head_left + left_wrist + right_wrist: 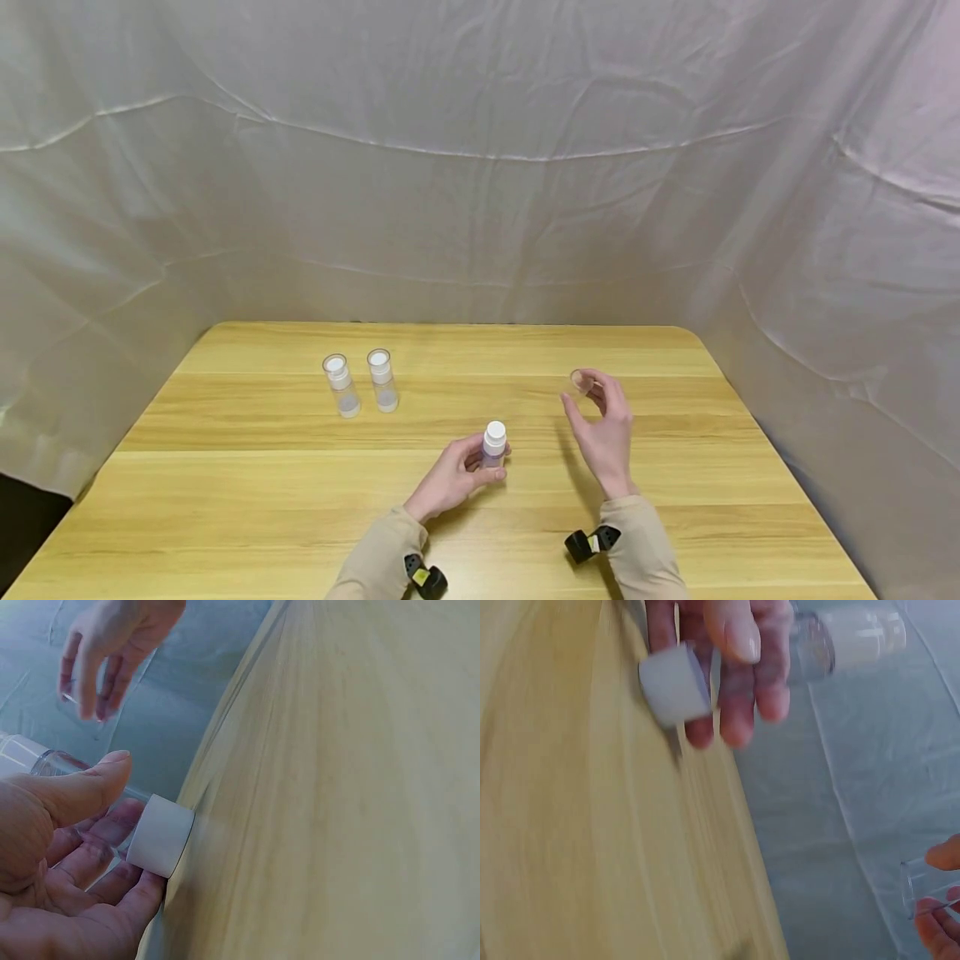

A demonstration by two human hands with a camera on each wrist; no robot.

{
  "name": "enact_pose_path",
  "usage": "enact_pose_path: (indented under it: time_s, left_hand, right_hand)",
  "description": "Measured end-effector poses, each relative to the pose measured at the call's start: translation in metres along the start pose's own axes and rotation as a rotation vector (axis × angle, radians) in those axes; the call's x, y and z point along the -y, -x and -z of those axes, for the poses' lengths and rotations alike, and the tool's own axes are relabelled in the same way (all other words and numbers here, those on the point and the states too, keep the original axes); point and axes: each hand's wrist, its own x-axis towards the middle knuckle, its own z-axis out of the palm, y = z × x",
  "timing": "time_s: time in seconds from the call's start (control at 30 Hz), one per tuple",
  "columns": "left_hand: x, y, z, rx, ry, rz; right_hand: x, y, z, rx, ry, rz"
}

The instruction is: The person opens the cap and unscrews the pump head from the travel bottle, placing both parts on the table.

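Observation:
My left hand [453, 477] grips a small clear bottle [494, 442] with a white top, its thumb and fingers round the see-through body. In the left wrist view the bottle's white base [161, 834] shows just below the fingers, close to the table surface. To the right and raised over the table, my right hand [609, 429] pinches a clear cylindrical cap [579, 381] between thumb and fingers. The right wrist view shows that clear cap [922, 889] at its lower right, apart from the bottle. The bottle's white top is uncovered.
Two similar bottles, one on the left [342, 387] and another beside it [383, 382], stand upright at the back left, both under clear caps. They rest on a wood-grain table [225, 492]. A pale grey curtain [480, 208] hangs behind and along both sides.

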Motion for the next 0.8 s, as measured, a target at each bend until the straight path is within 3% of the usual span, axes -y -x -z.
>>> enact_pose_path:
  time_s: [0.07,0.43,0.8]
  left_hand:
    - [0.0,0.0,0.0,-0.002,-0.002,0.001]
    - [0.002,-0.002,-0.002,-0.002,0.003,0.013]
    - [0.001,-0.001,-0.001,-0.002,-0.005,0.014]
  right_hand:
    - [0.007,-0.002,0.004,0.012,0.028,-0.039]
    - [-0.021,-0.002,0.016,0.19,0.205,-0.278]
    - [-0.028,0.0,0.022,0.332,0.349,-0.409]
